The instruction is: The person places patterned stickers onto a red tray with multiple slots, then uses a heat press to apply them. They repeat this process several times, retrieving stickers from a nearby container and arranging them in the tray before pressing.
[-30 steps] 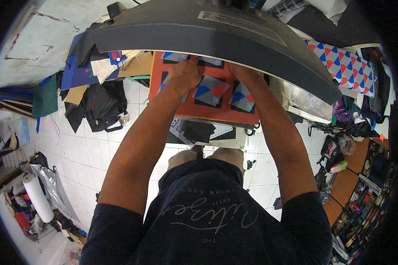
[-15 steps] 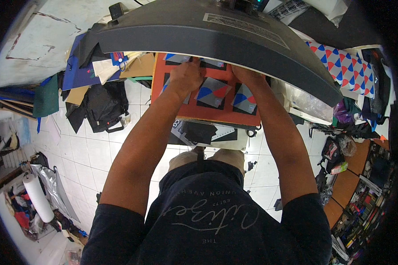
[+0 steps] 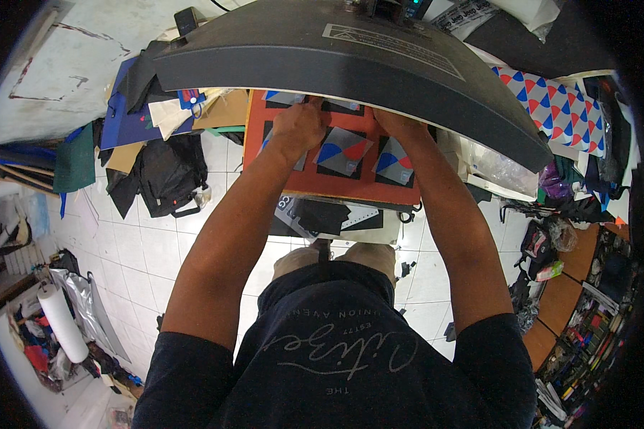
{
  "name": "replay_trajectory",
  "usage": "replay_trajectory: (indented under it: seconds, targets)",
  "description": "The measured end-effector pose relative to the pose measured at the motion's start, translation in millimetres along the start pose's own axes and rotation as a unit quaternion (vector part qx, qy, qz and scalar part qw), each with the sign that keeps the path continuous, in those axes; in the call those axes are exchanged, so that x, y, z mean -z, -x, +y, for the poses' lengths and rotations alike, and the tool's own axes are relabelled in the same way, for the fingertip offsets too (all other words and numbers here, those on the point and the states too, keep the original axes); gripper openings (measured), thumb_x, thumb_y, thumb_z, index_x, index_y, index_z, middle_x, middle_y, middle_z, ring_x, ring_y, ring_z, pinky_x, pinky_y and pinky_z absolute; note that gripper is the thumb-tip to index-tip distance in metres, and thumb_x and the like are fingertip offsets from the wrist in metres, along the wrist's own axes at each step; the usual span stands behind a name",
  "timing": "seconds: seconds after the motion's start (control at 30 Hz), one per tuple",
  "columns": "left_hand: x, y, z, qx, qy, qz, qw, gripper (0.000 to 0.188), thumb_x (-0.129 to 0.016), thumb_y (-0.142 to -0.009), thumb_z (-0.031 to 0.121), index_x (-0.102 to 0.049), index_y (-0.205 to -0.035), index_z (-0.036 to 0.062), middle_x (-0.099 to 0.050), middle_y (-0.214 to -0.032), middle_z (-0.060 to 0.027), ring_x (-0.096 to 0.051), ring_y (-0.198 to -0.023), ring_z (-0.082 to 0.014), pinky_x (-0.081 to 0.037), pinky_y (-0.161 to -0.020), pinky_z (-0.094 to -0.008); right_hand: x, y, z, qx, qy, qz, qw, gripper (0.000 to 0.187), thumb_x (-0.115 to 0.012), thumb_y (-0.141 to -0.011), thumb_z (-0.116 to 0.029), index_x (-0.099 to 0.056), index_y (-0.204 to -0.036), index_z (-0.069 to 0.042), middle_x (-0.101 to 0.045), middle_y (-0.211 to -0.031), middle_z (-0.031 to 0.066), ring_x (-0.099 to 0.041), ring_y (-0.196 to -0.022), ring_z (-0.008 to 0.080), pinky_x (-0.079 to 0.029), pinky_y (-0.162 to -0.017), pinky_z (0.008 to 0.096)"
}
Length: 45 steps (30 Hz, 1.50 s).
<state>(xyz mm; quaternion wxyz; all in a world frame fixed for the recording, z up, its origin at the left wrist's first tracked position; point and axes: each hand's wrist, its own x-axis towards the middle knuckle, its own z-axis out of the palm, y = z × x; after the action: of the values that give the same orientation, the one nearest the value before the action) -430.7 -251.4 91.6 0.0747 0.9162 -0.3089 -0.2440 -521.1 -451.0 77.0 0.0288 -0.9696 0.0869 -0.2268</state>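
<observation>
My left hand reaches over the orange-red pad of a heat press, its fingers drawn together at the edge of the back row of pieces. What the fingertips hold, if anything, is hidden. My right hand is at the pad's back right, its fingers out of sight under the dark upper plate. On the pad lie several black squares, each topped by a clear film with blue and red shapes. The middle film sits tilted on its square, and another film lies to its right.
The raised plate overhangs both hands. Black sheets and a white strip lie on a shelf below the pad. Card and fabric pieces are heaped at left beside a black bag. A patterned sheet lies at the right.
The view has shifted slightly, with the press plate appearing a little lower. Both hands stay in nearly the same places, and the films look unmoved.
</observation>
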Motion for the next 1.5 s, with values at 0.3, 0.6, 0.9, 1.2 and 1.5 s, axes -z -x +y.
replay_trajectory:
  seconds: [0.3, 0.6, 0.9, 1.2, 1.5]
  targets:
    - [-7.9, -2.7, -6.1, -0.026, -0.003, 0.029, 0.999, 0.03, -0.045, -0.089, 0.032, -0.066, -0.101, 0.0128, -0.065, -0.105, -0.0187, -0.063, -0.099, -0.0378, -0.051, -0.083, -0.0493, -21.5, 6.6, 10.6, 0.002, 0.009, 0.048, 0.999, 0.022, -0.06, -0.086, -0.025, -0.068, -0.099, -0.009, -0.067, -0.097, 0.0132, -0.064, -0.091, 0.03, -0.049, -0.082, 0.0441]
    - [-4.0, 1.3, -7.8, -0.028, 0.022, 0.056, 0.998, 0.028, -0.049, -0.088, 0.031, -0.065, -0.099, 0.0108, -0.066, -0.098, -0.0215, -0.063, -0.094, -0.039, -0.051, -0.08, -0.0498, -4.4, -0.9, -1.5, 0.03, -0.001, -0.024, 0.999, 0.021, -0.062, -0.084, -0.025, -0.068, -0.098, -0.01, -0.066, -0.097, 0.0128, -0.063, -0.09, 0.0307, -0.048, -0.082, 0.0439]
    - [8.8, 6.4, 0.0, -0.028, 0.02, 0.024, 0.999, 0.036, -0.054, -0.089, 0.03, -0.054, -0.117, 0.008, -0.065, -0.106, -0.019, -0.063, -0.101, -0.035, -0.051, -0.084, -0.047, -14.8, 6.3, 4.7, 0.015, 0.003, 0.048, 0.999, 0.026, -0.058, -0.087, -0.03, -0.067, -0.1, -0.009, -0.066, -0.1, 0.0147, -0.062, -0.096, 0.033, -0.047, -0.084, 0.0469]
    - [17.9, 48.9, -7.9, -0.074, 0.114, 0.13, 0.982, 0.033, -0.057, -0.086, 0.029, -0.061, -0.112, 0.0088, -0.066, -0.098, -0.0179, -0.065, -0.089, -0.0355, -0.052, -0.076, -0.0457, 14.8, 17.0, 7.5, 0.037, -0.002, 0.045, 0.998, 0.021, -0.06, -0.084, -0.027, -0.067, -0.095, -0.01, -0.066, -0.084, 0.0132, -0.065, -0.074, 0.0332, -0.052, -0.069, 0.0444]
    - [-17.2, 164.9, -24.8, -0.037, 0.301, 0.176, 0.937, 0.023, -0.06, -0.089, 0.02, -0.063, -0.101, 0.0011, -0.055, -0.062, -0.0069, -0.049, -0.055, -0.0101, -0.039, -0.05, -0.0297, 134.1, 121.7, 55.7, -0.193, -0.237, -0.071, 0.95, 0.016, -0.065, -0.084, -0.018, -0.065, -0.094, -0.006, -0.064, -0.083, 0.0125, -0.064, -0.07, 0.0263, -0.051, -0.065, 0.0358]
